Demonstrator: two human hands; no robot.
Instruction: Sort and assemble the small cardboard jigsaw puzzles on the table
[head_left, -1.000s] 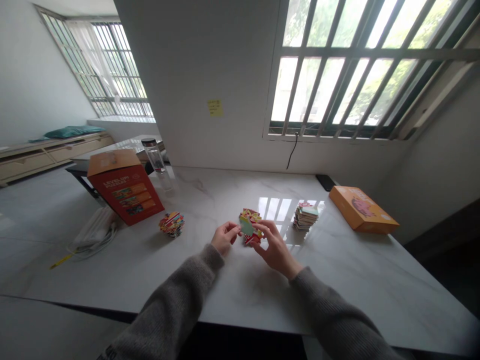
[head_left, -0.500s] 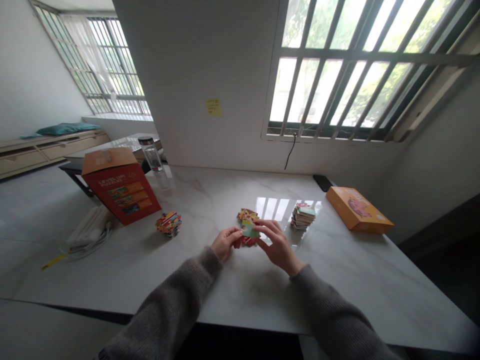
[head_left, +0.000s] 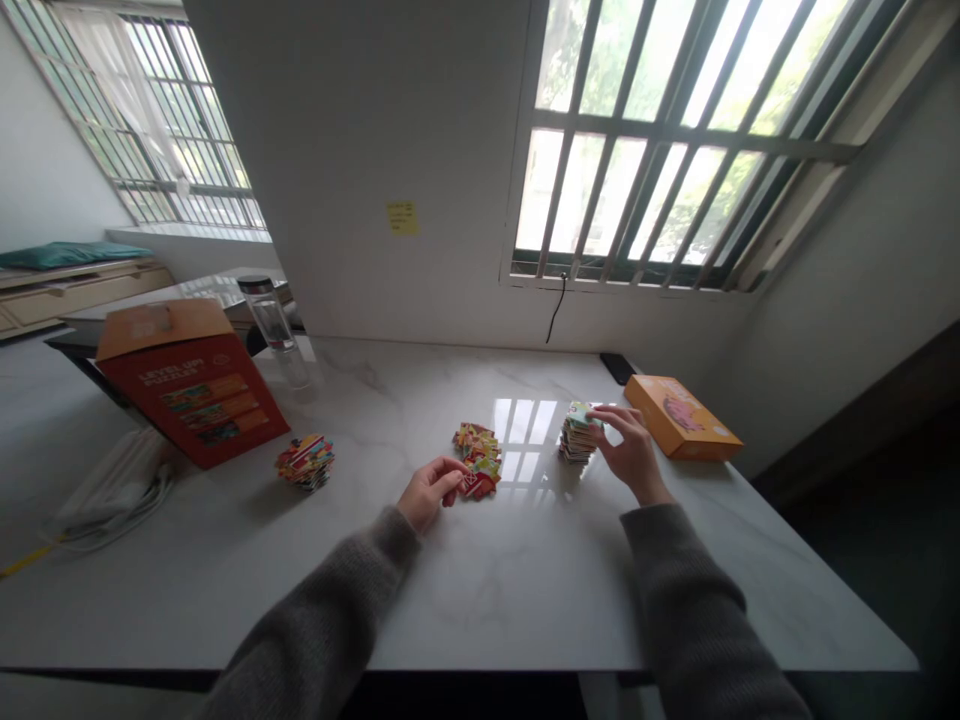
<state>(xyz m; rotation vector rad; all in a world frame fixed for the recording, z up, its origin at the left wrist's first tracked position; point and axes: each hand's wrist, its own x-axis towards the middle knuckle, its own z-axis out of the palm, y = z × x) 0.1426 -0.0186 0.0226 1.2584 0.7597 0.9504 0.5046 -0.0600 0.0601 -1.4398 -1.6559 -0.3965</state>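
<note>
My left hand [head_left: 429, 491] rests on the white marble table [head_left: 480, 580] with its fingers curled, pinching the near edge of a small colourful pile of puzzle pieces [head_left: 477, 456]. My right hand [head_left: 628, 446] is out to the right, its fingertips closed on the greenish top piece of a neat stack of puzzle pieces [head_left: 578, 432]. A third pile of pieces [head_left: 305, 462] lies to the left, away from both hands.
A red and orange puzzle box [head_left: 187, 388] stands at the left with a clear bottle [head_left: 271, 316] behind it. A flat orange box [head_left: 681, 416] and a dark phone [head_left: 619, 367] lie at the right rear. White cables [head_left: 112, 485] sit at the left edge.
My right hand left the middle pile and carried a greenish piece right onto the neat stack. My left hand stayed at the middle pile. The camera view shifted right.
</note>
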